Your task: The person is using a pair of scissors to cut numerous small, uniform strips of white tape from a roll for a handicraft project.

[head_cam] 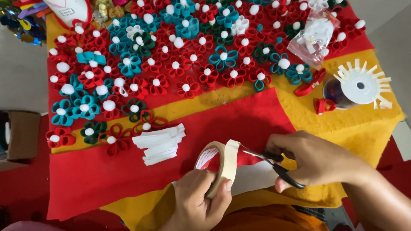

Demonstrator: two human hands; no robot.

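My left hand grips a roll of cream masking tape at the bottom middle, with a short length pulled up from it. In my right hand are black-handled scissors, their blades pointing left and meeting the loose tape end just above the roll. Both hands hover over a red felt sheet. A stack of white felt strips lies to the left of the roll.
Many red, teal and green felt flowers with white pompom centres cover the yellow cloth behind. A clear bag of pompoms and a white toothed disc on a dark spool sit at right. A cardboard box stands at left.
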